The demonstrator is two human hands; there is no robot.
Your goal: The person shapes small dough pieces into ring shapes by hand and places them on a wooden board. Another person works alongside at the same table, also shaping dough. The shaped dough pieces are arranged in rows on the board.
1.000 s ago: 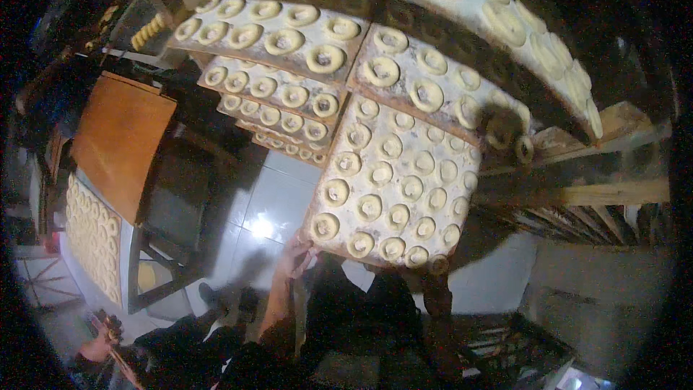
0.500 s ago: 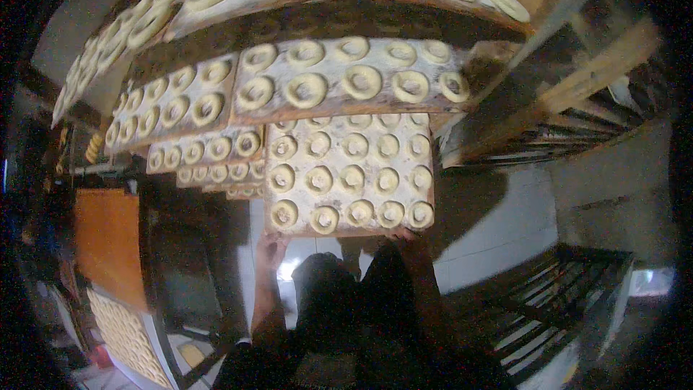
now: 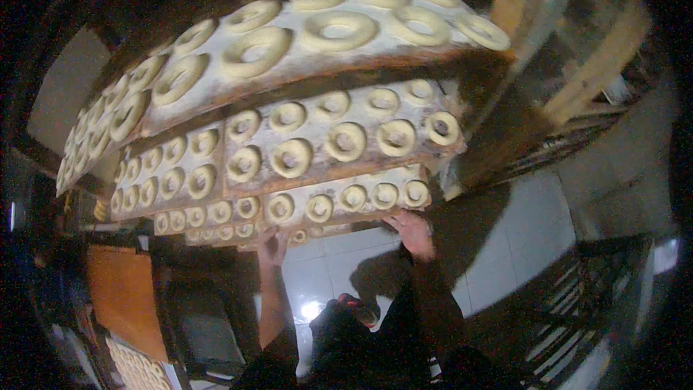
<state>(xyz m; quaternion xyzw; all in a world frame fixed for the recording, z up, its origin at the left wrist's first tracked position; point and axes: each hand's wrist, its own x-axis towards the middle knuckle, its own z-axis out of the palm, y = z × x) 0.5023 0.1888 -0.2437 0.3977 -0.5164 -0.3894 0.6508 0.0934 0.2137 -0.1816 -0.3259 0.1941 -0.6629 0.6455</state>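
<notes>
One floured wooden board (image 3: 300,211) of dough rings (image 3: 354,206) lies in the rack tier beneath another ring-laden board (image 3: 317,137). The left hand (image 3: 271,247) is at its near left corner, grip unclear; the right hand (image 3: 413,234), unclenched, fingers extended, meets the near edge toward the right.

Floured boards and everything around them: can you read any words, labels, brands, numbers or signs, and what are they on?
None can be read.
The nearest floured board and its dough rings: no lettering visible.
Orange-brown panel: no lettering visible.
Red-and-dark shoe: too small and blurred to tell.
</notes>
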